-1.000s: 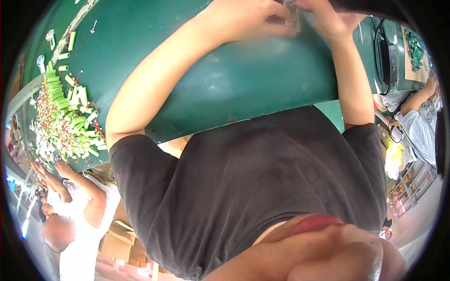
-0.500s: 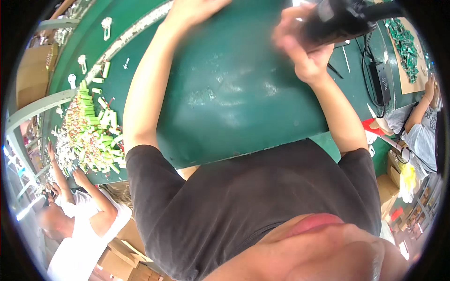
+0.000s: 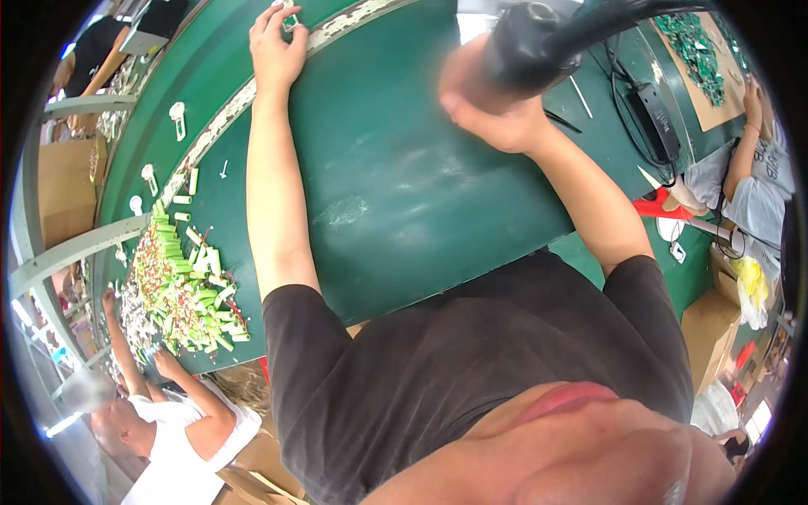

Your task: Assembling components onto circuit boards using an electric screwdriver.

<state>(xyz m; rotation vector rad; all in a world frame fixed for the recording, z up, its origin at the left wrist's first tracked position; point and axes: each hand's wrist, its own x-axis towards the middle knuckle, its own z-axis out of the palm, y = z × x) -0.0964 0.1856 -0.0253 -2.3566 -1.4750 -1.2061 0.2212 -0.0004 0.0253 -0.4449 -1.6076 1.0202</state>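
At the far left, my left hand [image 3: 276, 59] reaches over the worn white edge strip. Its fingers and thumb close around a small white plastic part [image 3: 290, 20], partly covered by the fingers. My right hand [image 3: 492, 109] is wrapped around a black cylindrical tool [image 3: 526, 46] with a thick black cord, held above the far right of the green table. Motion blurs its fingers, and the tool's working end is hidden. More white parts with a round head and a looped handle, such as one white part [image 3: 178, 120], lie beyond the strip.
Green cylindrical cells with red wires form a heap [image 3: 181, 286] at left. A black power adapter [image 3: 655, 122] with cables and a cardboard sheet of green circuit boards [image 3: 694, 55] are at right. A metal frame [image 3: 80, 244] rises at left. Co-workers sit on both sides.
My left hand has moved left across the edge strip to the white part. The right hand, still holding the black tool, has shifted left. The whole view has swung slightly.
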